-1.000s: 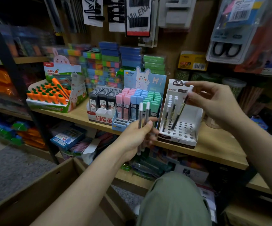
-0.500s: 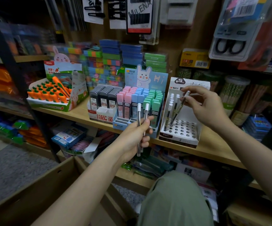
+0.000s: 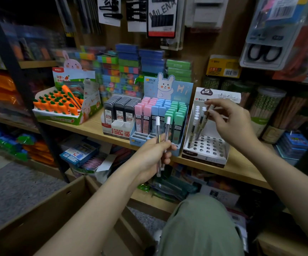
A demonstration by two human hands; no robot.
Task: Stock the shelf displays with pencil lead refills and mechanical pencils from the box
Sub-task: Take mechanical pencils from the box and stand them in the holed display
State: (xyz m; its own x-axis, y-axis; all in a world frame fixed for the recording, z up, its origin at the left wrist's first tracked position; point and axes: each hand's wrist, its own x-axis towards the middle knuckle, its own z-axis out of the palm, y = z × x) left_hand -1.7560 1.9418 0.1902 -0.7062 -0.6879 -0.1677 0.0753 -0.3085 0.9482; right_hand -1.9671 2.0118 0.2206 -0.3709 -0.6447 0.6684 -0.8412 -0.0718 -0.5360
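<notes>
We see our own two arms bare from wrist to past the elbow, with no sleeve reaching into view on either. Our left hand [image 3: 152,154] and right hand [image 3: 230,124] are bare too: we make out no glove, ring, watch or band on them. Our nails look short and plain. Low in the middle, our knee [image 3: 199,226] is covered in soft, matte, sage-green cloth, smooth over the kneecap, with no print or seam that we can make out.
</notes>
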